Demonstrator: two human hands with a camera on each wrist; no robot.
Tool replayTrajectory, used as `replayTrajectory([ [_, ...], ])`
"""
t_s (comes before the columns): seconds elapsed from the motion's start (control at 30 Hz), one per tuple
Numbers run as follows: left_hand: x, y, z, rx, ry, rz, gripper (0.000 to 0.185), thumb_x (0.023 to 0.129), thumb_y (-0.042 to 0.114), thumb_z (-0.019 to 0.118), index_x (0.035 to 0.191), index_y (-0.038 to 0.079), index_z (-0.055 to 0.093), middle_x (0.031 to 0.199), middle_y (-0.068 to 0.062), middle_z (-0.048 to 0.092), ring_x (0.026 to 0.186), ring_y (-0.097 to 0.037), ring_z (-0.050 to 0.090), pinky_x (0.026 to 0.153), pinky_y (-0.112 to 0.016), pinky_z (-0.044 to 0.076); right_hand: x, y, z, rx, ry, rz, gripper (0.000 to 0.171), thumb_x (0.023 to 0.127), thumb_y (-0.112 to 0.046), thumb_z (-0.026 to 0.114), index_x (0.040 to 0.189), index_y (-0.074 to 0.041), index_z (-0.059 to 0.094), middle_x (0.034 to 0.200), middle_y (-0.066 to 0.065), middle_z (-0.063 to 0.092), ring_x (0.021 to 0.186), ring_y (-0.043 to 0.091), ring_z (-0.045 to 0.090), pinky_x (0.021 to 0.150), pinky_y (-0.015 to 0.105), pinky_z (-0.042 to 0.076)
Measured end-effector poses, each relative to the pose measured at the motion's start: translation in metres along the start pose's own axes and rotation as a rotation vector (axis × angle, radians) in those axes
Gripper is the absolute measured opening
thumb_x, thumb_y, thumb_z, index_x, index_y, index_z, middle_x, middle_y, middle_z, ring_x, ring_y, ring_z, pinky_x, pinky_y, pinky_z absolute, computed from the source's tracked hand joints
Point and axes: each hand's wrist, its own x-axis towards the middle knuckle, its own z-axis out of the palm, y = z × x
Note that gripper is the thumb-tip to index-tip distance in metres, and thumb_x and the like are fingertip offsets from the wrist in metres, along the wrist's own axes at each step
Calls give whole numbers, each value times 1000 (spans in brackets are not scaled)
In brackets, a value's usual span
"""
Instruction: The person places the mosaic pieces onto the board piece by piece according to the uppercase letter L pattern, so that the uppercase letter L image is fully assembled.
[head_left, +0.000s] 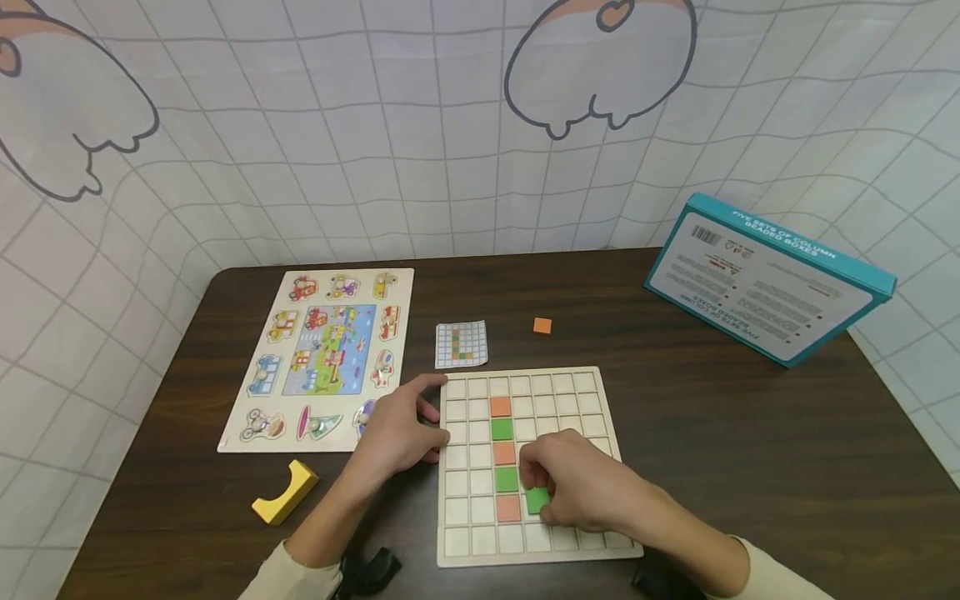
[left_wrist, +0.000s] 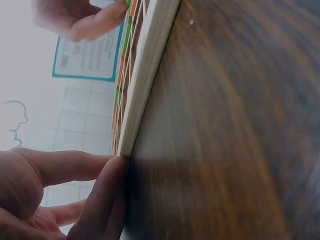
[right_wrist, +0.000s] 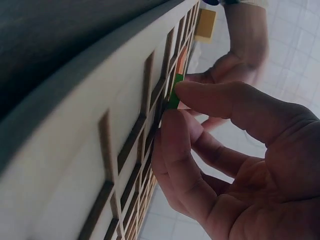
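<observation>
A wooden grid board (head_left: pixel 463 540) lies on the table, with orange and green square tiles (head_left: pixel 506 479) in one column. My left hand (head_left: pixel 397 429) rests against the board's left edge; in the left wrist view its extended fingers (left_wrist: pixel 75 167) touch the rim. Over the lower middle of the board, my right hand (head_left: pixel 592 483) pinches a green tile (head_left: pixel 536 500) between thumb and fingers. That tile (right_wrist: pixel 173 96) is partly hidden by the fingertips in the right wrist view. It is just right of the column, and whether it touches the board is unclear.
Behind the board lie a small printed grid card (head_left: pixel 461 354) and a loose orange tile (head_left: pixel 542 326). To the left are a vehicle picture puzzle (head_left: pixel 258 350) and a yellow arched block (head_left: pixel 287 496). A teal-edged box (head_left: pixel 757 283) stands tilted at the back right.
</observation>
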Motion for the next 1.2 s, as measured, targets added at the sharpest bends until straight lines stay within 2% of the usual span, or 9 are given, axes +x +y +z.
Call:
replayTrajectory([
  [0.77,1,1,0,23,-2,-1,73,77,-5,80,144,15,59,93,-12,63,51,-18,67,50,-32,61,3,0,6,-10,-12,-41,34,65,8,83,77,-15,61,69,-6,57,64,2,46,58,20,45],
  [1.2,1,1,1,29,-3,-3,73,77,-5,80,144,14,59,92,-12,63,51,-17,66,49,-31,61,0,-1,4,-18,15,-53,31,67,6,83,77,-15,63,69,-7,57,63,2,46,58,19,45],
])
